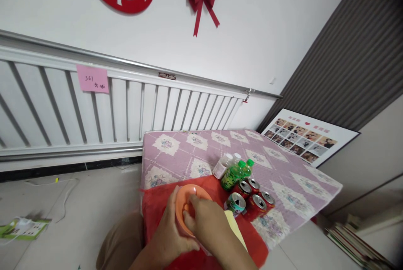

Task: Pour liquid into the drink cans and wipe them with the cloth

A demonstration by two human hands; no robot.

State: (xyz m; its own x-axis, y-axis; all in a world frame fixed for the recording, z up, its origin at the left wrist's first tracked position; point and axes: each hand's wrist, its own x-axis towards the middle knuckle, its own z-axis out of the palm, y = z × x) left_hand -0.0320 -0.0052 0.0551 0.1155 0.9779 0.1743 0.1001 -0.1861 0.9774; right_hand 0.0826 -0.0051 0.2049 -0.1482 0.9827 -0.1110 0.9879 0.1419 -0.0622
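Note:
My left hand [169, 230] is wrapped round the side of an orange bowl [198, 190] at the table's near left. Inside the bowl are the curled fingers of my right hand [201, 219]; what they hold, if anything, is hidden. Beneath the bowl lies a red cloth [154, 200], and a pale yellow sheet [234, 226] shows beside my right forearm. Just right of the bowl stands a teal can [234, 203], with several red cans [258, 203] next to it. Green bottles [231, 177] and white-capped bottles [222, 167] stand behind.
The table [176, 158] has a purple floral cover. Behind it runs a white radiator [163, 104] with a pink note [92, 79] on it. A framed photo board [302, 137] leans at the right. Books [349, 245] lie low at the right.

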